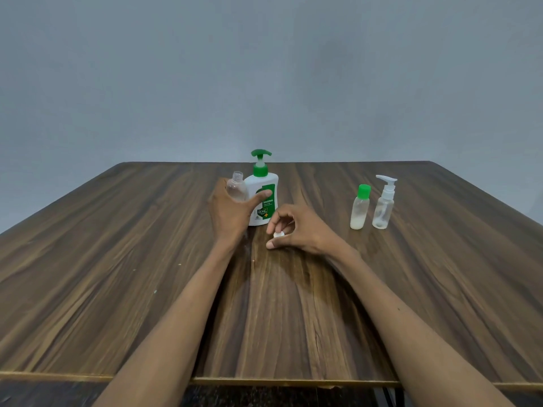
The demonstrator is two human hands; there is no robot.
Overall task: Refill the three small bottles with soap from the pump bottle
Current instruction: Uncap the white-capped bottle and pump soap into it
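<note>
My left hand (232, 211) grips a small clear bottle (237, 187) with its neck uncapped, held upright just left of the white pump bottle (262, 193) with a green pump head. My right hand (296, 230) rests low on the table in front of the pump bottle and pinches a small white cap (278, 235) between thumb and fingers. To the right stand a small bottle with a green cap (360, 207), holding some white liquid, and a clear small bottle with a white pump top (383, 204).
All the bottles stand on a dark wood-grain table (147, 259) whose front edge runs along the bottom of the view. A plain grey wall lies behind the table's far edge.
</note>
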